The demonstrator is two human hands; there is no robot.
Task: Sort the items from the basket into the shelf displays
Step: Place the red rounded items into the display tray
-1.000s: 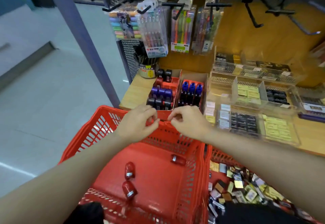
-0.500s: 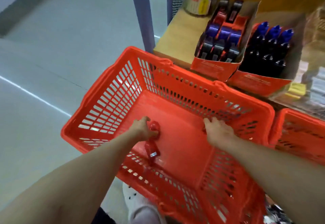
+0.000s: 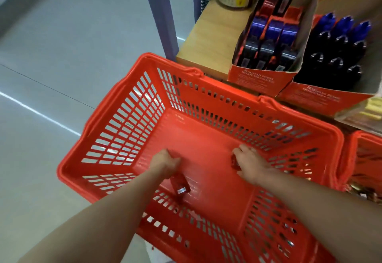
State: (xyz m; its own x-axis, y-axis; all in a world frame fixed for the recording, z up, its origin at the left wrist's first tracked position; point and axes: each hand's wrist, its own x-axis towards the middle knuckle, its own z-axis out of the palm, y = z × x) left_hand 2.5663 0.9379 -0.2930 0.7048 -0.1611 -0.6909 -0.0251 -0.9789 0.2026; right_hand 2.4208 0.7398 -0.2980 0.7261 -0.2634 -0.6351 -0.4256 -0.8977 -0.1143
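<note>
We reach into the red basket [image 3: 124, 130] with both hands. Our left hand [image 3: 165, 162] curls around one red sharpener [image 3: 179, 184] on the basket floor; our right hand [image 3: 249, 162] grips another red sharpener [image 3: 234, 162] nearer the basket's right wall.

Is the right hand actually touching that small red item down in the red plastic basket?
Touching. The head view shows the right hand inside the red plastic basket, fingers curled round the small red item, with no gap between them.
</note>
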